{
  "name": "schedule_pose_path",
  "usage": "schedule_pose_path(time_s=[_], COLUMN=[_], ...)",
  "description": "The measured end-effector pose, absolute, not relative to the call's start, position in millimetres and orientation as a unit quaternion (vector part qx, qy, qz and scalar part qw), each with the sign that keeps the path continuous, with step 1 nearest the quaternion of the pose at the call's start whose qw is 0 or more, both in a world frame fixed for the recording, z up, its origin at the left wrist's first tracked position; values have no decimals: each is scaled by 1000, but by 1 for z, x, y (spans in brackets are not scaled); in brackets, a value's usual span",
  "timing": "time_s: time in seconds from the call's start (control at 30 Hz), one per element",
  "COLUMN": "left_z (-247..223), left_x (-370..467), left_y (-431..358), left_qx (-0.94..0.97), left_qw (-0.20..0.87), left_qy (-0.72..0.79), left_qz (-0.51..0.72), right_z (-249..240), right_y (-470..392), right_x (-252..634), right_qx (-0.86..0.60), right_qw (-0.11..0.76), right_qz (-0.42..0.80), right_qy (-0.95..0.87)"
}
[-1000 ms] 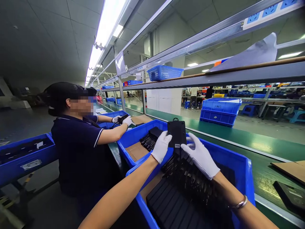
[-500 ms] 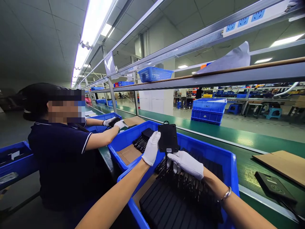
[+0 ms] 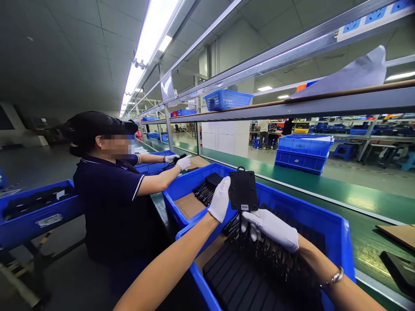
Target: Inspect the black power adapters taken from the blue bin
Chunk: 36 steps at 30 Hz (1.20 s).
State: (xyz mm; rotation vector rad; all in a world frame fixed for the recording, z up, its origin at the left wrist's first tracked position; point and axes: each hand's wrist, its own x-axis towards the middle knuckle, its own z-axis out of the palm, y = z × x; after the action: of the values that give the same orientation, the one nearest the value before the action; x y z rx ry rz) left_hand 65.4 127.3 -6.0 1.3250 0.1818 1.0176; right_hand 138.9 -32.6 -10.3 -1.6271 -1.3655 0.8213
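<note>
A flat black square device (image 3: 243, 188) with a small white label and a loop on top is held upright above a blue bin (image 3: 333, 218). My left hand (image 3: 221, 199), in a white glove, grips its left edge. My right hand (image 3: 270, 226), also gloved, is at its lower edge, with the fingers bent near the cable that hangs down. Rows of black devices (image 3: 249, 276) with cables fill much of the bin below. A smaller blue bin (image 3: 171, 206) beyond holds more black devices and cardboard.
A person (image 3: 110, 194) in a dark shirt works at the left with white gloves. Behind the bins runs a green conveyor (image 3: 366, 194) carrying stacked blue crates (image 3: 301, 153). A black device (image 3: 398, 270) and cardboard lie at the right. An overhead shelf holds a blue basket (image 3: 228, 100).
The view has turned left, so everything appears further right. Both hands still hold the device in much the same pose. More of the person and the left bin shows.
</note>
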Motion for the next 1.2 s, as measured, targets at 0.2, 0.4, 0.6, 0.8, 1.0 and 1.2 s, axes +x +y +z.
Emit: schedule_pose_path(time_s=[0.2,0.4,0.6,0.8,1.0,1.2], left_z=[-5,-2,-5,-11,-8,-2], left_x=[65,63,65,73,70,67], left_y=[124,121,125,130,127,123], left_qx=[571,559,547,529,514,510], left_qw=[690,714,729,749,765,774], left_qy=[60,51,44,29,37,39], left_qz=[441,419,410,398,386,373], right_z=[-4,-2,3,4,1,-4], right_y=[-36,-36,-37,-38,-39,-38], right_x=[136,136,131,132,134,139], right_qx=[-643,-636,-634,-623,-615,-616], right_qw=[410,409,410,418,428,423], right_qz=[330,343,354,362,375,370], right_qy=[-556,-557,-552,-553,-546,-551])
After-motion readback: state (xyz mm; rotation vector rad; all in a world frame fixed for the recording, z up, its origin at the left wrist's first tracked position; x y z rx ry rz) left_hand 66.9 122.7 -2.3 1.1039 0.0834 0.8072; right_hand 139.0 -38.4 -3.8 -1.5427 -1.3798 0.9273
